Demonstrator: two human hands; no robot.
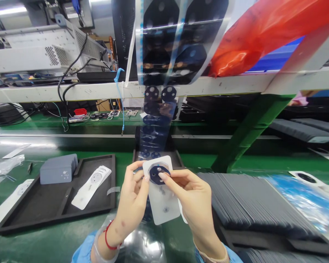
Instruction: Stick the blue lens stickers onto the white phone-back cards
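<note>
My left hand [134,193] grips the upper left edge of a white phone back cover [164,210], thumb in front and fingers behind. The cover is upright and tilted, its large round camera area near the top. My right hand [196,193] pinches a dark round camera film with holes [155,176] between thumb and index finger. This film lies over the camera area; whether it is stuck down, I cannot tell. Behind the hands hangs a clear strip [153,138] carrying several dark round films. Part of another white piece shows beside my right palm.
On the left, a black tray [89,213] carries grey phone covers [59,168] and a stack of white covers [91,186]. Rows of grey covers [252,201] stand at right, beside blue plastic film [304,197]. A green-wrapped post [252,131] and white shelf edge [98,89] are ahead.
</note>
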